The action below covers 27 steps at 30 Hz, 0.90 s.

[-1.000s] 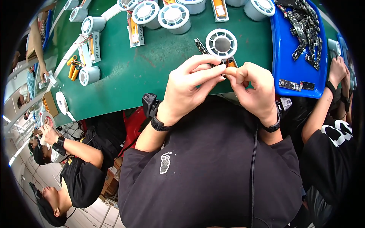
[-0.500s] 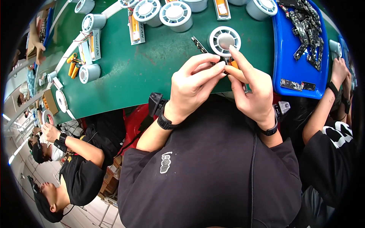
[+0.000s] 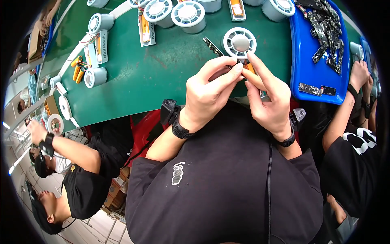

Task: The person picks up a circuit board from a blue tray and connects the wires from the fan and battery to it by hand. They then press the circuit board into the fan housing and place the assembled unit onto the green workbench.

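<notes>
A narrow black circuit board [image 3: 212, 46] slants out past the fingers of my left hand [image 3: 210, 90], which is closed in a pinch on it. My right hand [image 3: 269, 92] is bent close beside, its fingertips meeting the left ones. What the right fingers pinch is too small and covered to name. The right index finger reaches up to the lower rim of a pale blue round fan unit [image 3: 239, 42] with a silver centre. Part of an orange battery [image 3: 249, 67] shows between that fan and my right hand.
More fan units [image 3: 188, 17] and orange batteries in grey holders [image 3: 146, 30] stand along the far side of the green table [image 3: 134, 77]. At the right, a blue tray [image 3: 300, 77] holds a pile of circuit boards [image 3: 325, 32]. Co-workers sit on both sides.
My hands keep nearly the same pose, with a slight shift of the left hand to the right. The co-worker's hand at the left has moved away from a white tape roll.
</notes>
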Motion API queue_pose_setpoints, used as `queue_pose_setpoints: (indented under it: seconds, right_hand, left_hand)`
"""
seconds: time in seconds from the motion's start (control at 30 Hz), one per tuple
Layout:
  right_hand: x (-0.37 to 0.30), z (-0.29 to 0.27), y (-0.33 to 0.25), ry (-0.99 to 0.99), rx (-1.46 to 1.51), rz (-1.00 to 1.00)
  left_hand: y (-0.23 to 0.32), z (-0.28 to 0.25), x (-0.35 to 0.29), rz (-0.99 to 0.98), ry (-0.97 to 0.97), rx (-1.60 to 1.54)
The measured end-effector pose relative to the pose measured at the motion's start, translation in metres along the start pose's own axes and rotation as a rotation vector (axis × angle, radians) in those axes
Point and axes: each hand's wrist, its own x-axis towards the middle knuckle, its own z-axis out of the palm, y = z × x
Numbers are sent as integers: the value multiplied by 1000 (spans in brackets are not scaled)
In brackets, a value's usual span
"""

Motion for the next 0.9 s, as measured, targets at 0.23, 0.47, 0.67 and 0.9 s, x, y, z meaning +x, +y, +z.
queue_pose_setpoints:
  seconds: [0.23,0.47,0.67,0.9]
  right_hand:
    - [-1,-11,4,-55,117,139]
    - [-12,-30,-13,-12,-115,241]
    - [9,-35,-28,-454,194,508]
    - [17,-42,-25,-523,-356,155]
  left_hand:
    - [3,-9,2,80,-88,125]
    - [13,-22,21,-201,-235,217]
    - [33,-18,32,-767,-330,-681]
    - [13,-23,61,241,-486,483]
